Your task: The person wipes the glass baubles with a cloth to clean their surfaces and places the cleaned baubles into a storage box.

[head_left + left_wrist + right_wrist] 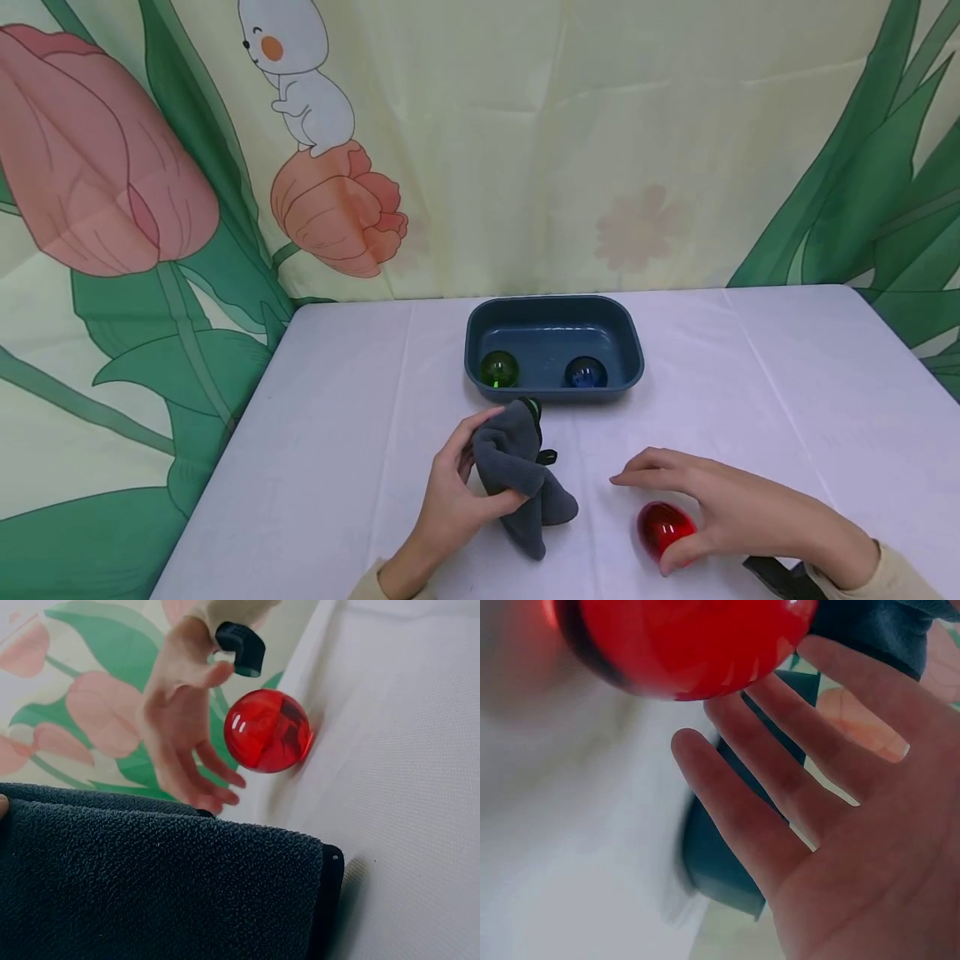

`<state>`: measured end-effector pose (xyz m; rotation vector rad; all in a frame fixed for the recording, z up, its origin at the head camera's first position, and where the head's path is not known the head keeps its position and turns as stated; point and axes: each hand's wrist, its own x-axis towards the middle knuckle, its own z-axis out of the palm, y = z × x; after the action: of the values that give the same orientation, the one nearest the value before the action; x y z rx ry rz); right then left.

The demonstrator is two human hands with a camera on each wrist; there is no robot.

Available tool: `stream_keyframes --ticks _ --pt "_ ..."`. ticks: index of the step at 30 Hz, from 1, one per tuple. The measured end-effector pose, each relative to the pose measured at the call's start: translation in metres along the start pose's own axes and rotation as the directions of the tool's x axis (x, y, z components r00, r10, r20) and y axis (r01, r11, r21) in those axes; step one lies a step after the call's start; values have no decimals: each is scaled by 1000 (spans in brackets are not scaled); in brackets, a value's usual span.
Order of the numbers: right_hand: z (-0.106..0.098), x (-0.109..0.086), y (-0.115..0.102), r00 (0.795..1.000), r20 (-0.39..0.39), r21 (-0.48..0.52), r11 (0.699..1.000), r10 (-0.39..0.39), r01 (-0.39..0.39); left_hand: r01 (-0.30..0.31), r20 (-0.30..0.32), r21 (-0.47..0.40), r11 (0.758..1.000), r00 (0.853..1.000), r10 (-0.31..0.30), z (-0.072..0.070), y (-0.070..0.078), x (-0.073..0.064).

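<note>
My left hand (453, 504) grips a folded dark grey cloth (510, 458) with black edging, thumb in front and fingers behind it. This fuzzy cloth (157, 877) fills the lower part of the left wrist view. To the right on the table lies a clear red ball (663, 527). My right hand (738, 504) hovers around the ball with fingers spread and loosely bent, its thumb overlapping the ball's edge in the head view. A gap shows between palm and red ball (262, 731) in the left wrist view. The right hand (870, 825) holds nothing.
A dark blue rectangular tray (555, 395) stands behind the cloth, with a green ball (499, 369) at its left and a blue ball (587, 372) at its right. White cloth covers the table (315, 467). A printed curtain (480, 167) hangs along its back edge.
</note>
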<state>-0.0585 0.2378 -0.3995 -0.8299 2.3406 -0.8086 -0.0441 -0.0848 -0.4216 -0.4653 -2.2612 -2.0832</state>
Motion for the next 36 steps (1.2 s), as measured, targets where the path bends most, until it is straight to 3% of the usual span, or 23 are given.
stream_keyframes --ticks 6,14,26,30,36 --pt "3 -1 7 998 62 48 999 -5 2 11 -5 5 1000 1000 -11 1 -1 -1" --pt "8 -1 10 996 82 52 998 40 -44 19 -1 -10 1000 1000 -19 0 -4 -1" --pt "5 5 -4 992 122 12 1000 -11 10 51 -5 -12 999 999 -51 -1 -4 -1" --pt "1 9 -14 996 78 -15 999 -34 35 74 -18 0 997 997 -74 -1 -1 -1" --pt "-10 15 -31 985 -97 -138 982 -141 127 78 1 3 997 997 -78 -1 -1 2"
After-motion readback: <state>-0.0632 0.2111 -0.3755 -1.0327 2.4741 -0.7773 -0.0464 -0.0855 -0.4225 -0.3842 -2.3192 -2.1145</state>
